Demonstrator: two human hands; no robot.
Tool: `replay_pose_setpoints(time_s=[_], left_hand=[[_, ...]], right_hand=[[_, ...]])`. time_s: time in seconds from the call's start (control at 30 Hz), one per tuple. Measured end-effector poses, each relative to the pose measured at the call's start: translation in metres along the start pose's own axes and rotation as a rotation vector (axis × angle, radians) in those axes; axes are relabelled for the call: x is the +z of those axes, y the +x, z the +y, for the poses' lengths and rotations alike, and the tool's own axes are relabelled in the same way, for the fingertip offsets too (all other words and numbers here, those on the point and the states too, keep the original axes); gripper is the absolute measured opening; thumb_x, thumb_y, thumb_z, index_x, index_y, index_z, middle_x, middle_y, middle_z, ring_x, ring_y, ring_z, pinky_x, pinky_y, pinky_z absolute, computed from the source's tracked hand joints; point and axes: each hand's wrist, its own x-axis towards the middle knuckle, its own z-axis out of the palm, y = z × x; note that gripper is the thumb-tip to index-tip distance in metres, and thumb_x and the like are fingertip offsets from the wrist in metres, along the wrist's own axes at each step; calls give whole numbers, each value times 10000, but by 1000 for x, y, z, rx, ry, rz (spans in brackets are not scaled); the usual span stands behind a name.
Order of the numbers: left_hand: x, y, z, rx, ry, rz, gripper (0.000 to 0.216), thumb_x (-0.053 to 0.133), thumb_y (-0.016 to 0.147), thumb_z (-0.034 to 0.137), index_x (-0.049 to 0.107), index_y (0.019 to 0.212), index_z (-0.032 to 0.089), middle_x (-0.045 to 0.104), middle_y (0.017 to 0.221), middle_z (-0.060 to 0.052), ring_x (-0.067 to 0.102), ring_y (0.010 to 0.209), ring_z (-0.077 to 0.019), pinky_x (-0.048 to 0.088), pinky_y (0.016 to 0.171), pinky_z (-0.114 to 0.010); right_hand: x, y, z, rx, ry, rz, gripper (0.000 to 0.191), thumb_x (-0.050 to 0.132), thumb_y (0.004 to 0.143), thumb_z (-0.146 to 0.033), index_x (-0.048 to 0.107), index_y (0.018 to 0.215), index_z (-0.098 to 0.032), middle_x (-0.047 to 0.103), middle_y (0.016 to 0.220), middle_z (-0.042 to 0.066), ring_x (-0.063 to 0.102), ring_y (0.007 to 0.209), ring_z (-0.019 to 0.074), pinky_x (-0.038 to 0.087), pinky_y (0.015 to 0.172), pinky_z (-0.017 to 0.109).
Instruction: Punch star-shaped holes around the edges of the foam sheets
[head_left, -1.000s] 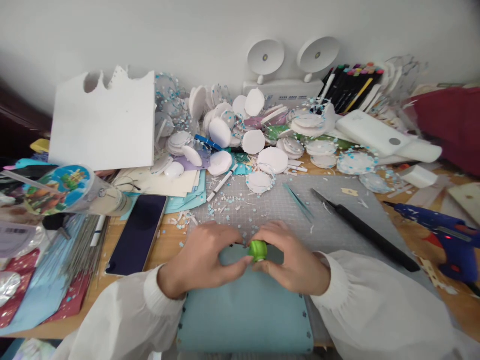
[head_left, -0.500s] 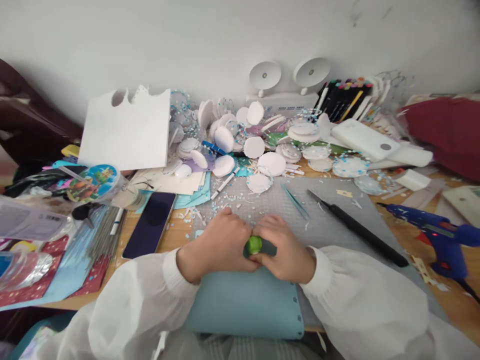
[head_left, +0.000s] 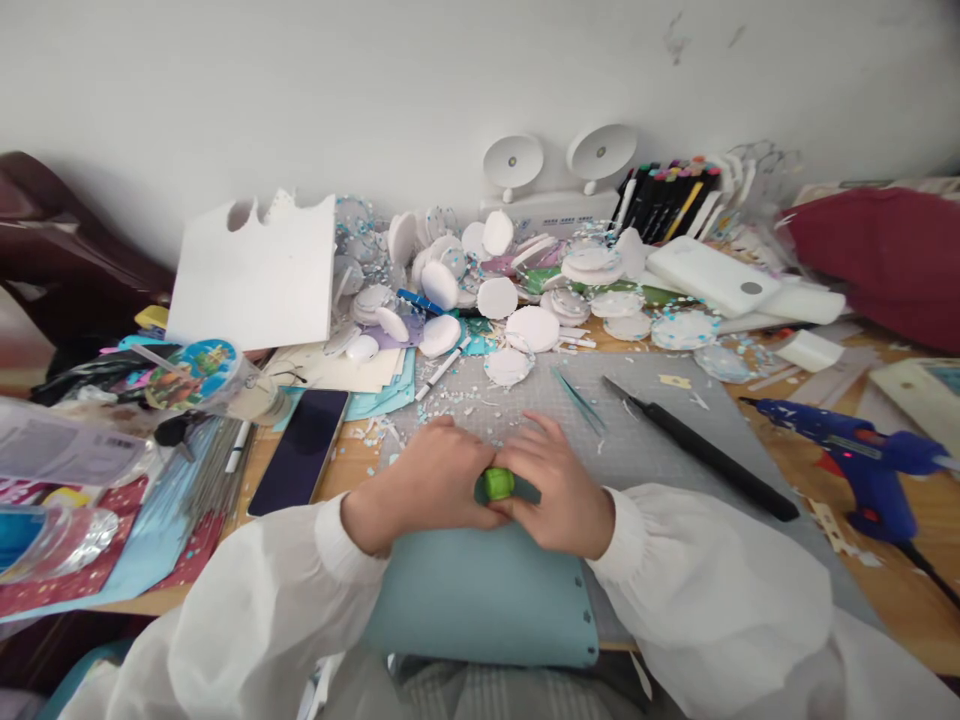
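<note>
Both hands meet over a small green punch-like tool (head_left: pixel 497 484) at the near edge of the grey cutting mat (head_left: pixel 660 440). My left hand (head_left: pixel 431 485) is closed around the tool's left side. My right hand (head_left: pixel 564 492) presses on its right side, fingers curled over it. The tool rests on the far edge of a light blue sheet (head_left: pixel 480 600), which carries small punched holes along its right border (head_left: pixel 581 600).
A phone (head_left: pixel 300 450) lies left of the mat. A pile of white foam discs (head_left: pixel 510 300) fills the back. A black knife (head_left: pixel 701 450) and tweezers (head_left: pixel 577 398) lie on the mat, a blue glue gun (head_left: pixel 855 450) to the right. A white foam board (head_left: pixel 255 275) leans at back left.
My hands have drawn closer together around the green tool, and the left hand now covers more of it. The camera view has shifted upward and slightly left.
</note>
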Motion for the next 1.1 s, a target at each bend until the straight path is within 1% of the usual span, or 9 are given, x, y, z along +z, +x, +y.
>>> replay_pose_setpoints(time_s=[0.1, 0.23, 0.4, 0.5, 0.6, 0.7, 0.87, 0.97, 1.1], left_hand=[[-1, -3, 3, -71, 4, 13, 305, 619, 739, 464, 608, 820, 170, 692, 780, -62, 666, 730, -272, 470, 701, -371], [0, -7, 4, -150, 30, -22, 415, 581, 750, 566, 593, 881, 173, 682, 724, -76, 666, 678, -295, 459, 591, -339], [0, -11, -2, -131, 26, -45, 578, 556, 696, 709, 584, 928, 181, 678, 716, -81, 666, 670, -312, 460, 573, -343], [1, -13, -4, -111, 14, -62, 668, 523, 659, 777, 583, 955, 181, 676, 725, -82, 666, 690, -327, 475, 591, -365], [2, -13, -5, -100, 18, -65, 731, 517, 623, 810, 574, 993, 183, 677, 739, -86, 666, 707, -343, 486, 592, -384], [3, -13, -6, -95, 22, -60, 730, 529, 616, 808, 560, 1003, 190, 681, 742, -80, 669, 703, -347, 491, 579, -388], [4, -12, -6, -94, 47, -46, 695, 501, 651, 802, 542, 986, 195, 682, 729, -74, 673, 687, -350, 486, 555, -382], [5, -12, -6, -87, 51, -25, 684, 482, 663, 804, 528, 967, 193, 683, 731, -71, 677, 690, -346, 477, 541, -367], [2, -13, -7, -80, 47, -12, 577, 511, 719, 735, 510, 929, 198, 682, 722, -47, 681, 674, -320, 461, 528, -342]], right_hand=[[-1, 1, 2, 8, -12, 8, 142, 636, 726, -239, 538, 818, -196, 583, 733, 20, 545, 769, 210, 304, 989, 498], [0, 0, 3, 26, -1, 4, 197, 672, 708, -225, 548, 857, -186, 597, 775, 29, 547, 806, 215, 306, 983, 489], [4, -1, 5, 23, 88, -14, 263, 702, 699, -221, 547, 909, -187, 612, 816, 25, 559, 839, 211, 316, 968, 467], [5, -1, 7, 17, 139, -14, 266, 719, 711, -271, 552, 905, -198, 610, 799, 21, 560, 815, 209, 357, 909, 441], [6, -1, 8, 26, 161, -7, 279, 725, 725, -344, 561, 894, -194, 596, 769, 21, 558, 791, 205, 394, 835, 407], [6, -2, 9, 31, 165, -4, 294, 718, 734, -385, 570, 895, -188, 597, 759, 25, 563, 780, 205, 412, 790, 391], [5, -2, 10, 42, 136, 4, 310, 716, 733, -400, 577, 911, -187, 634, 796, 39, 587, 821, 221, 410, 839, 419], [3, -1, 9, 46, 127, -7, 300, 725, 727, -379, 579, 889, -173, 629, 767, 33, 585, 791, 213, 409, 837, 420], [2, 0, 9, 64, 121, -5, 294, 721, 728, -376, 571, 885, -178, 636, 773, 31, 592, 790, 214, 404, 842, 423]])
